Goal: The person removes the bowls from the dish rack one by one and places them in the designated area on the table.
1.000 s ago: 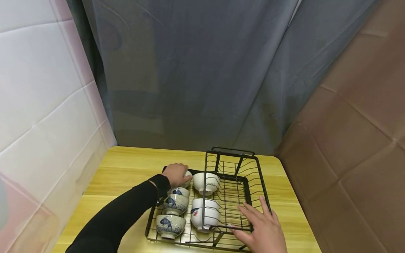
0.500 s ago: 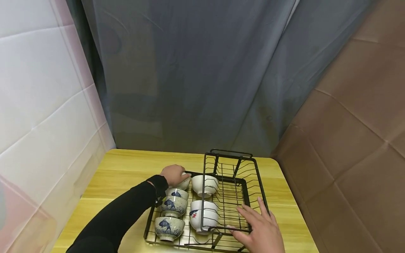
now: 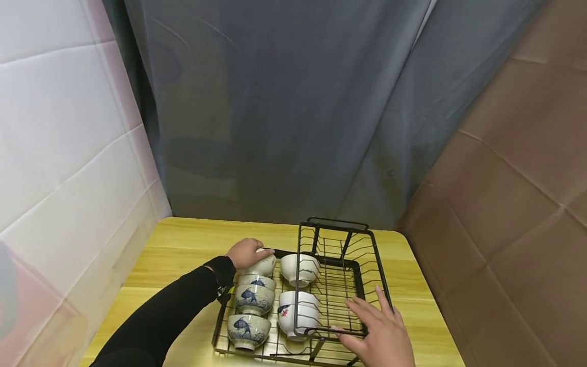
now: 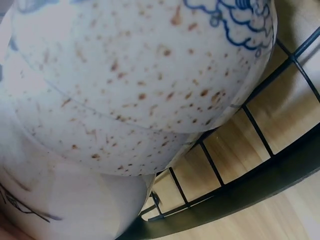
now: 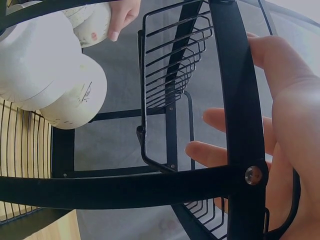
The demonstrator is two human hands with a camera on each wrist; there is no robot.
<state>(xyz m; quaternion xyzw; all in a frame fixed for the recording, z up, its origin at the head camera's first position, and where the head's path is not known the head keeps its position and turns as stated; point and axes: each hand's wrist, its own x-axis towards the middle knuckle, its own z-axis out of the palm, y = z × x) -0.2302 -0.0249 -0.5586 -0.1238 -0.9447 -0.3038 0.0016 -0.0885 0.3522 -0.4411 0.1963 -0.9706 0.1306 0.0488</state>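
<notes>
In the head view, my left hand (image 3: 246,253) holds a pale bowl (image 3: 265,264) at the back left of a black wire dish rack (image 3: 362,275). Its thumb lies along the bowl's top; the other fingers are hidden. Nearer the front stand several speckled bowls with blue fish (image 3: 255,299), seen close up as a speckled bowl (image 4: 145,75) in the left wrist view. White bowls (image 3: 298,313) fill the column beside them. My right hand (image 3: 382,331), fingers spread, lies at the near right corner of the rack's raised upper basket (image 3: 335,334); the right wrist view shows its fingers (image 5: 210,152) behind a black bar.
The rack stands on a yellow wood-grain table (image 3: 197,244). A grey curtain (image 3: 284,127) hangs behind it. White panels (image 3: 69,127) flank the left side, and a brown sheet (image 3: 513,204) flanks the right. The upper basket rises over the rack's right part.
My left hand has shifted slightly left, showing more of the bowl under it. The right hand keeps its place at the basket. The head view has tilted a little.
</notes>
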